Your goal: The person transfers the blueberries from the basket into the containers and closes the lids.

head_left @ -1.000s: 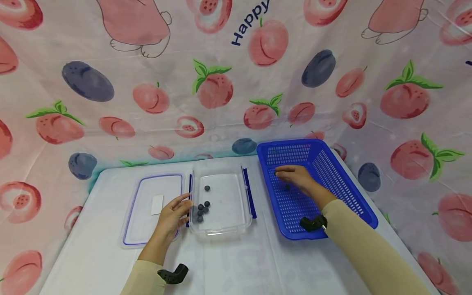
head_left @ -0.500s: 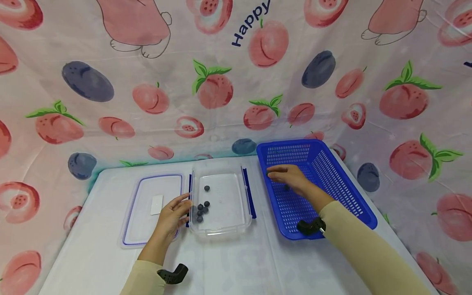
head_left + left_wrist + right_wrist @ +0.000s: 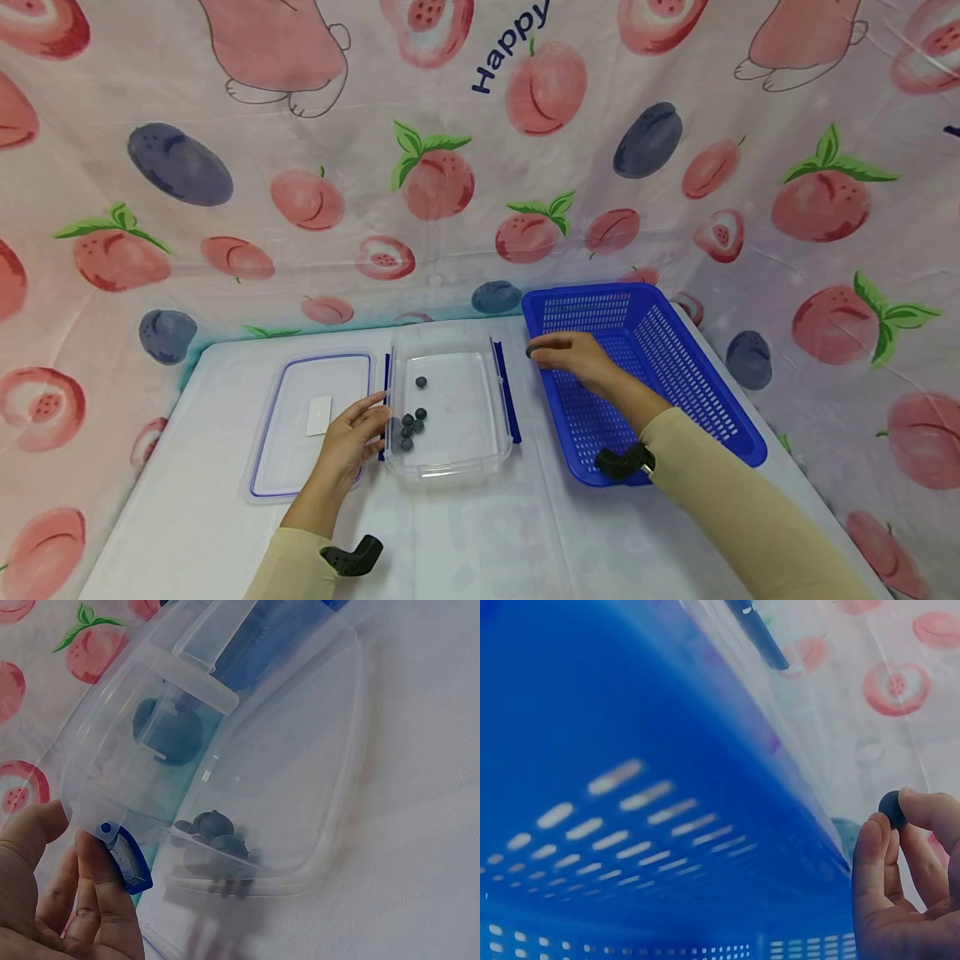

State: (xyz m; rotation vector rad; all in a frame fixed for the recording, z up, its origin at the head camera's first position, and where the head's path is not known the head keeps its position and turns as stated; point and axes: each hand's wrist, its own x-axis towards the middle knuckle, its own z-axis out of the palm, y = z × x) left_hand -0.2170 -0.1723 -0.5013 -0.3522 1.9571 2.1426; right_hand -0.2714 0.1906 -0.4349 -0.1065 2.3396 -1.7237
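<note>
My right hand (image 3: 576, 358) pinches a blueberry (image 3: 892, 809) between thumb and fingertips. In the head view it is over the left rim of the blue basket (image 3: 581, 450), above the rim's level in the right wrist view. A clear plastic food container (image 3: 465, 417) stands left of the basket, its blue side latches (image 3: 507, 392) folded down. Several blueberries (image 3: 407, 432) lie inside, mostly clustered by its left wall, with one farther back. My left hand (image 3: 348, 442) grips that left side, thumb at the rim and fingers at the blue latch (image 3: 132, 862).
A clear lid with a blue seal (image 3: 277, 433) lies flat left of the container, a white label (image 3: 318, 416) on it. White cloth covers the table (image 3: 465, 542). A fruit-print curtain (image 3: 442, 275) rises behind and at both sides.
My right hand has moved left with the blueberry, from over the basket's inside to its left rim. The left hand and the container have stayed where they were.
</note>
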